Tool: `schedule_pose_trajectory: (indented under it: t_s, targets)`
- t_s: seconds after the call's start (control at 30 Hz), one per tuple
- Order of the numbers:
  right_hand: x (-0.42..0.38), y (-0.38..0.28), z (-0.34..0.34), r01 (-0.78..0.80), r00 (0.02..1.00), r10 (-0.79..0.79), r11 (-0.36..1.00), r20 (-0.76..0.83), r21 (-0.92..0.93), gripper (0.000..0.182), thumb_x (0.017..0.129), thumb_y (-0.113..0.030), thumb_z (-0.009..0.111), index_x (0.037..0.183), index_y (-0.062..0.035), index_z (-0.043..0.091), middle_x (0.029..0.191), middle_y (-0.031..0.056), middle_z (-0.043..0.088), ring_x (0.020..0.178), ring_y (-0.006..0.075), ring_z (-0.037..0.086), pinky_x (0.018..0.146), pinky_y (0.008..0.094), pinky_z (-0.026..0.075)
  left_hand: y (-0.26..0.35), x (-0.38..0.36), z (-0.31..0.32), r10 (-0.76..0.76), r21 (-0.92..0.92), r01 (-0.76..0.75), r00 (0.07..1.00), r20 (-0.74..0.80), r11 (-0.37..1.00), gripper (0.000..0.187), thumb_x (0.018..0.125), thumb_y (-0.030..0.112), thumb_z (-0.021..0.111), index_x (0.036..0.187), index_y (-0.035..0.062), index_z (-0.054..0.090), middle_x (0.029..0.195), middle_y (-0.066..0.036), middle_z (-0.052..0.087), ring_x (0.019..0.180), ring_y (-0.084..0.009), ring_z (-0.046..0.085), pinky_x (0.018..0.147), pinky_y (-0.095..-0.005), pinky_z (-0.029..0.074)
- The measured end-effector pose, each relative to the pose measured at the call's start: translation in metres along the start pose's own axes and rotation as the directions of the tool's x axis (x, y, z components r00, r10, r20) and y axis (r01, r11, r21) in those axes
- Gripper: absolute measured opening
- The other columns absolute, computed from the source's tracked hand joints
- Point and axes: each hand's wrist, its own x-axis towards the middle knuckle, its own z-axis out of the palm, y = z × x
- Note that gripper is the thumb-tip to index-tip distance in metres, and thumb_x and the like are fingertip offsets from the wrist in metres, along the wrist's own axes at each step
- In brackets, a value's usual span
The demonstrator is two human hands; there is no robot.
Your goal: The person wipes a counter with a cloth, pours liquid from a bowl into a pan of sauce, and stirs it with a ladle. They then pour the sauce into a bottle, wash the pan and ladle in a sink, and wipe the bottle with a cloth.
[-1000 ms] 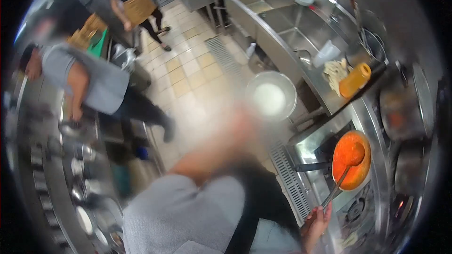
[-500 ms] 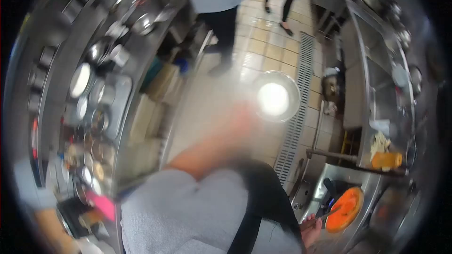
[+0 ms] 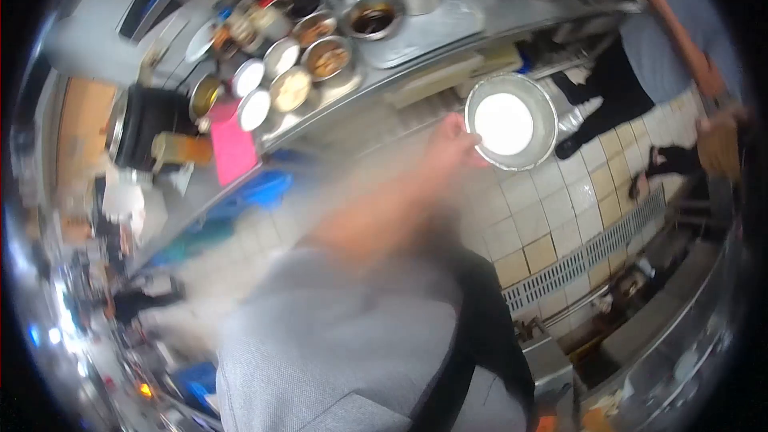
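My left hand [image 3: 459, 142] grips the rim of a round metal bowl [image 3: 546, 134], with fingers closed at its left side. White contents [image 3: 504, 124] fill the bowl's middle. My forearm is stretched forward and smeared by motion. The bowl is held up over the tiled floor, overlapping the edge of the steel counter [image 3: 384, 84] in this view. My right hand is out of view, below the frame's lower right.
Metal bowls of food, including one of dark liquid [image 3: 374, 20], crowd the counter beside a pink board [image 3: 234, 144]. One person [image 3: 680, 40] stands at the counter's right end; another [image 3: 716, 144] is behind. A floor drain grate [image 3: 592, 252] runs on the right.
My view has swung left toward the counter, and the bowl moves with my left hand. My right hand, earlier holding a long-handled tool at an orange-filled pan, has left the view.
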Motion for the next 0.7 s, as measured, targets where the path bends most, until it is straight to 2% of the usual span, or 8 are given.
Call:
schedule_pose_trajectory:
  t_s: [0.27, 0.4, 0.47, 0.5, 0.53, 0.6, 0.67, 0.7]
  targets:
    - [0.061, 0.107, 0.056, -0.076, 0.817, 0.310, 0.894, 0.486, -0.442, 0.021, 0.097, -0.025, 0.055, 0.093, -0.0045, 0.056, 0.076, 0.0065, 0.058, 0.078, 0.0181, 0.059, 0.071, 0.0360, 0.052, 0.039, -0.109, -0.135, 0.200, -0.038, -0.243, 0.868, -0.456, 0.969, 0.019, 0.089, 0.002, 0.053, 0.106, 0.0014, 0.045, 0.106, -0.015, 0.055, 0.091, -0.0258, 0.063, 0.074, -0.0409, 0.061]
    - [0.056, 0.126, 0.066, -0.162, 0.710, 0.433, 0.868, 0.556, -0.469, 0.022, 0.098, -0.023, 0.053, 0.093, -0.0016, 0.055, 0.073, 0.0079, 0.058, 0.074, 0.0202, 0.061, 0.070, 0.0361, 0.052, 0.016, -0.164, -0.244, 0.688, 0.599, -0.430, 0.660, -0.301, 0.675, 0.025, 0.089, 0.004, 0.053, 0.113, 0.0007, 0.047, 0.111, -0.014, 0.055, 0.107, -0.0284, 0.058, 0.088, -0.0511, 0.053]
    - [0.070, 0.156, 0.056, -0.241, 0.759, 0.445, 0.870, 0.475, -0.430, 0.020, 0.097, -0.020, 0.052, 0.091, -0.0012, 0.056, 0.071, 0.0068, 0.057, 0.072, 0.0193, 0.060, 0.066, 0.0340, 0.051, 0.061, -0.210, -0.217, 0.360, -0.066, -0.515, 0.678, -0.641, 0.854, 0.026, 0.087, 0.002, 0.053, 0.113, 0.0003, 0.048, 0.115, -0.015, 0.055, 0.107, -0.0320, 0.058, 0.091, -0.0493, 0.053]
    - [0.080, 0.172, 0.045, -0.236, 0.764, 0.438, 0.874, 0.474, -0.425, 0.020, 0.097, -0.020, 0.052, 0.091, -0.0012, 0.056, 0.071, 0.0068, 0.057, 0.072, 0.0193, 0.060, 0.066, 0.0340, 0.051, 0.035, -0.212, -0.275, 0.581, 0.266, -0.541, 0.577, -0.574, 0.798, 0.027, 0.086, 0.001, 0.053, 0.113, 0.0003, 0.048, 0.114, -0.016, 0.055, 0.104, -0.0327, 0.060, 0.088, -0.0476, 0.055]
    - [0.089, 0.189, 0.033, -0.017, 0.730, 0.398, 0.824, 0.556, -0.567, 0.021, 0.098, -0.021, 0.050, 0.091, -0.0021, 0.058, 0.071, 0.0061, 0.057, 0.071, 0.0199, 0.060, 0.065, 0.0347, 0.050, 0.011, -0.213, -0.332, 0.764, 0.563, -0.519, 0.480, -0.430, 0.643, 0.027, 0.086, 0.000, 0.053, 0.113, 0.0003, 0.048, 0.113, -0.017, 0.056, 0.102, -0.0334, 0.061, 0.086, -0.0459, 0.057]
    - [0.092, 0.213, 0.016, 0.189, 0.700, 0.368, 0.731, 0.613, -0.655, 0.023, 0.098, -0.022, 0.049, 0.090, -0.0030, 0.059, 0.071, 0.0054, 0.056, 0.070, 0.0205, 0.059, 0.065, 0.0355, 0.049, 0.059, -0.239, -0.295, 0.341, 0.012, -0.580, 0.461, -0.819, 0.814, 0.027, 0.084, -0.002, 0.053, 0.110, -0.0006, 0.050, 0.109, -0.018, 0.057, 0.096, -0.0340, 0.064, 0.080, -0.0430, 0.060]
    - [0.088, 0.234, -0.004, 0.590, 0.609, 0.350, 0.399, 0.712, -0.702, 0.027, 0.097, -0.026, 0.048, 0.092, -0.0042, 0.062, 0.075, 0.0086, 0.059, 0.073, 0.0236, 0.059, 0.068, 0.0406, 0.049, 0.045, -0.245, -0.366, 0.723, 0.688, -0.235, 0.326, -0.609, 0.686, 0.025, 0.084, -0.003, 0.051, 0.109, -0.0040, 0.051, 0.108, -0.019, 0.058, 0.091, -0.0354, 0.065, 0.080, -0.0432, 0.060]
    - [0.086, 0.250, -0.019, 0.719, 0.576, 0.369, 0.196, 0.730, -0.667, 0.029, 0.097, -0.029, 0.048, 0.093, -0.0047, 0.064, 0.078, 0.0102, 0.061, 0.074, 0.0251, 0.059, 0.069, 0.0431, 0.048, 0.048, -0.245, -0.379, 0.398, 0.030, -0.684, 0.388, -0.831, 0.729, 0.026, 0.085, -0.001, 0.049, 0.110, -0.0075, 0.051, 0.113, -0.020, 0.058, 0.097, -0.0346, 0.064, 0.084, -0.0427, 0.059]
